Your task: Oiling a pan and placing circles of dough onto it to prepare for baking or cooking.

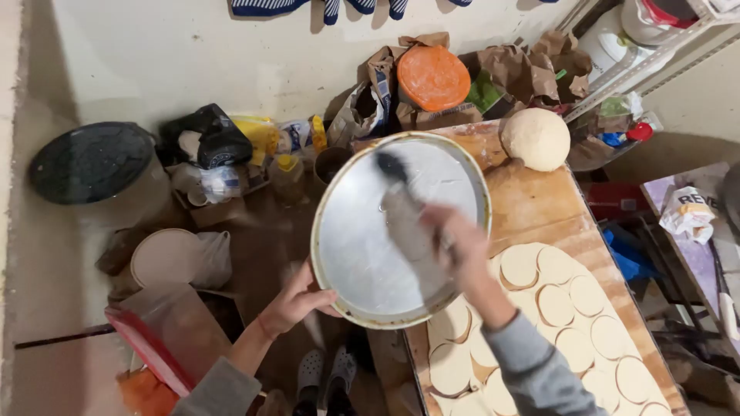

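Holding a round metal pan (362, 254) up off the wooden board (539, 204), tilted, open face turned toward the camera. Left hand (297, 302) gripping the pan's near-left rim, thumb hooked over the edge, fingers tucked behind and out of sight. Right hand (455, 239) reaching in from the right, wrapped around a brush (405, 212); blurring heavily, so exact finger placement impossible to tell, though clearly clasping the handle.

Brush lying long axis on a diagonal: dark bristle end up at far-left, near the pan's far rim, handle running down and right into the right hand. Bristles touching or skimming the pan's inner floor — too smeared to say which. Pan centre sitting just left of the right hand, well within its reach; left hand serving as anchor on the opposite edge, so brush and steadying grip standing across the pan from each other.

Below and right of the pan, resting on the board: a rolled dough sheet (563, 323) already cut into many round discs, scraps between them. Farther back on the board, a smooth dough ball (536, 139), apart from the pan's far-right rim. Against the far wall, an orange-lidded container (433, 77) among crumpled paper bags. At far left on the floor, a dark round lid (91, 162).
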